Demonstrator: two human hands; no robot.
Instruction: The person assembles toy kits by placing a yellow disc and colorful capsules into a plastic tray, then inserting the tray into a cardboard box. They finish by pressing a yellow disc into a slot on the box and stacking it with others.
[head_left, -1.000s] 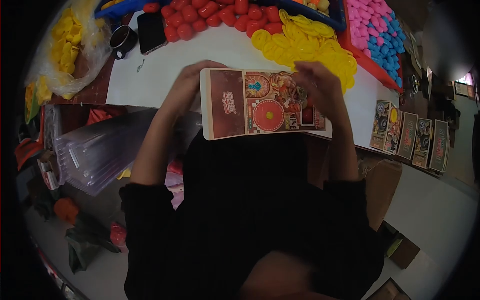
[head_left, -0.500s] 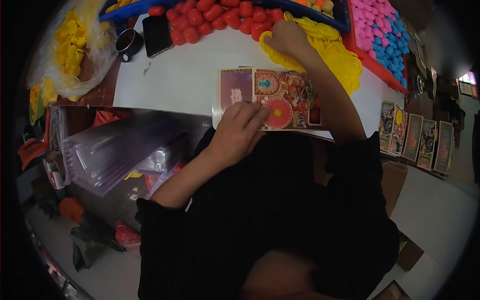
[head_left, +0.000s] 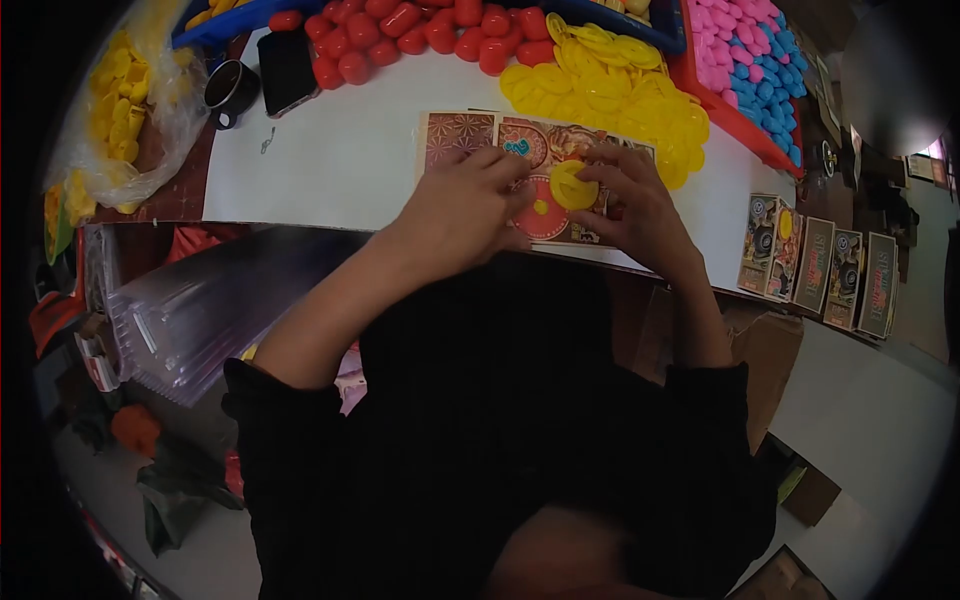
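A printed cardboard box or folder (head_left: pixel 455 130) with colourful pictures and a red circle lies near the table's front edge. My left hand (head_left: pixel 460 205) rests over its left half, fingers curled on the printed face and thumb near the front edge. Between the fingers and thumb of my right hand (head_left: pixel 640 205) is a yellow plastic disc (head_left: pixel 573 187), held just over the right half of the cardboard beside the red circle. Behind it spreads a heap of yellow discs (head_left: pixel 610 95).
Red plastic capsules (head_left: pixel 400 20) line the back. A red tray (head_left: pixel 735 120) holds pink and blue pieces. At left are a black phone (head_left: pixel 287 72), a dark cup (head_left: pixel 231 90) and a bag of yellow parts (head_left: pixel 125 100). Printed boxes (head_left: pixel 815 262) stand at right.
My right hand has come back from the yellow heap with a disc, now over the cardboard. My left hand has shifted slightly up and right. The whole view has shifted a little.
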